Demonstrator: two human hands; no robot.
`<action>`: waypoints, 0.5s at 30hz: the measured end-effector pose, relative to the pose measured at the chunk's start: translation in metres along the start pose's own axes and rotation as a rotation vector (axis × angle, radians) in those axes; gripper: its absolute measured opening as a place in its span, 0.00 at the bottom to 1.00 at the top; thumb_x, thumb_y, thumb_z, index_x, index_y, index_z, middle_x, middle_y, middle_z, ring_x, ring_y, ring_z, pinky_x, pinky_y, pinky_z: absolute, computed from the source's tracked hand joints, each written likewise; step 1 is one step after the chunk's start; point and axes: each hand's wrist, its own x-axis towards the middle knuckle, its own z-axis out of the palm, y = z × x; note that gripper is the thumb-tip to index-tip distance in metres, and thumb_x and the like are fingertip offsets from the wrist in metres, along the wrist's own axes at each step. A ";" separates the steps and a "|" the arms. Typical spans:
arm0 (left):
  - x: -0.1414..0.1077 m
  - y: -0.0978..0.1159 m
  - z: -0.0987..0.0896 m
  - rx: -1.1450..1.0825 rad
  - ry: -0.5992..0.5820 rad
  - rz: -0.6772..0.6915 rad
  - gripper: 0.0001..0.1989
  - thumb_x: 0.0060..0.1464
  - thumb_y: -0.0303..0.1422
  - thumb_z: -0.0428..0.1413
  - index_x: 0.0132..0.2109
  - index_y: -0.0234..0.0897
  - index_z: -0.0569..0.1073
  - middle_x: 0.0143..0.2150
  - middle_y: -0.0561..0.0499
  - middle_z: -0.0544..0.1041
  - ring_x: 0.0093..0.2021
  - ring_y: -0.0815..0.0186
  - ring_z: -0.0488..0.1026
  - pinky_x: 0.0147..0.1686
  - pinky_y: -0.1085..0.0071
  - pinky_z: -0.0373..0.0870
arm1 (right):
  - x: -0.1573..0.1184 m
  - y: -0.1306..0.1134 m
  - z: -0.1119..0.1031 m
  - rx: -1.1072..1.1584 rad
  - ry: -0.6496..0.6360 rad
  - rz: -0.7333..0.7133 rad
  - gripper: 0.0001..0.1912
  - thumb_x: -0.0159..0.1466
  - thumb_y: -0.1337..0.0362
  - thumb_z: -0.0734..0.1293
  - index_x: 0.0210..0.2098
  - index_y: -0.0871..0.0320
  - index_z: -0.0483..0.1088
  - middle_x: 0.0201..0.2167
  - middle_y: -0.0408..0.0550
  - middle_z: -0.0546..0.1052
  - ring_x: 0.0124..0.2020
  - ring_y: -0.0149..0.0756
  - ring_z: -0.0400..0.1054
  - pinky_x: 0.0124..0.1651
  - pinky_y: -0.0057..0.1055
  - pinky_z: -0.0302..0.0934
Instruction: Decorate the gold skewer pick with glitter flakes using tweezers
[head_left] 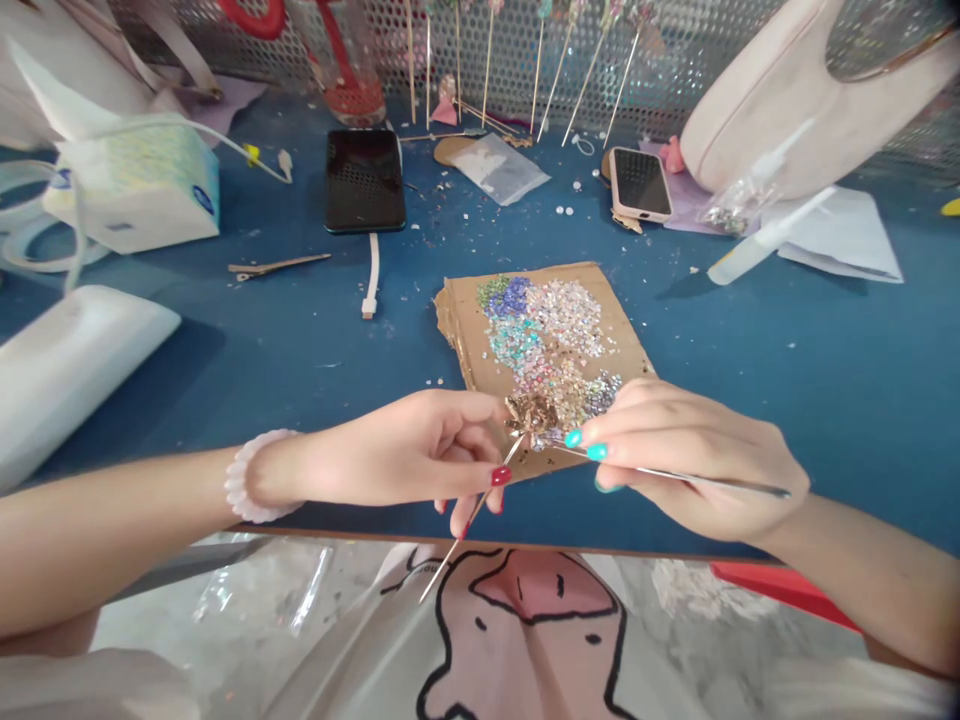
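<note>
Bronze-gold, flower-like ornament: over near edge of brown cardboard sheet with glittering multicoloured stones. Thin straight stick: axis 1 to 7 o'clock, ornament at upper end, lower end beyond tabletop edge. Left hand nearer: fingers closed on stick, ornament at 1 o'clock from thumb tip. Right hand: fingers pinched on slim silvery metal tool; ornament at 10 o'clock from fingertips, tool-ornament contact uncertain. Lateral room bounded by hands; blue tabletop extends from cardboard toward 2 o'clock.
</note>
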 end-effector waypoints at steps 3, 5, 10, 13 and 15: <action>0.000 -0.003 0.002 -0.001 -0.012 -0.008 0.03 0.58 0.30 0.51 0.38 0.36 0.63 0.30 0.56 0.75 0.23 0.73 0.73 0.22 0.79 0.63 | 0.001 -0.002 0.002 -0.045 -0.026 -0.023 0.07 0.56 0.75 0.69 0.35 0.64 0.69 0.31 0.52 0.78 0.32 0.33 0.72 0.32 0.33 0.67; 0.000 -0.005 0.002 -0.008 -0.024 -0.007 0.03 0.58 0.29 0.51 0.37 0.36 0.62 0.31 0.55 0.75 0.23 0.73 0.74 0.23 0.78 0.65 | 0.001 -0.003 0.003 -0.085 -0.034 -0.031 0.06 0.57 0.74 0.69 0.34 0.63 0.69 0.30 0.51 0.78 0.31 0.33 0.72 0.32 0.33 0.68; 0.000 -0.005 0.004 -0.032 -0.039 -0.006 0.03 0.58 0.28 0.51 0.36 0.35 0.64 0.31 0.54 0.75 0.23 0.74 0.74 0.23 0.80 0.65 | 0.002 -0.004 0.007 -0.135 -0.053 -0.075 0.04 0.57 0.74 0.69 0.31 0.64 0.69 0.30 0.52 0.79 0.30 0.32 0.71 0.31 0.33 0.67; -0.001 -0.004 0.005 -0.062 -0.029 -0.014 0.02 0.58 0.28 0.51 0.37 0.35 0.64 0.30 0.55 0.75 0.23 0.74 0.73 0.23 0.80 0.66 | 0.001 -0.003 0.008 -0.140 -0.063 -0.070 0.04 0.57 0.73 0.69 0.31 0.64 0.69 0.30 0.52 0.79 0.31 0.32 0.71 0.32 0.33 0.67; -0.001 -0.004 0.006 -0.067 -0.026 -0.016 0.01 0.59 0.28 0.51 0.38 0.35 0.64 0.30 0.55 0.75 0.23 0.75 0.73 0.23 0.80 0.66 | 0.001 -0.003 0.009 -0.142 -0.066 -0.067 0.04 0.57 0.73 0.69 0.32 0.64 0.70 0.30 0.53 0.79 0.30 0.32 0.71 0.32 0.33 0.67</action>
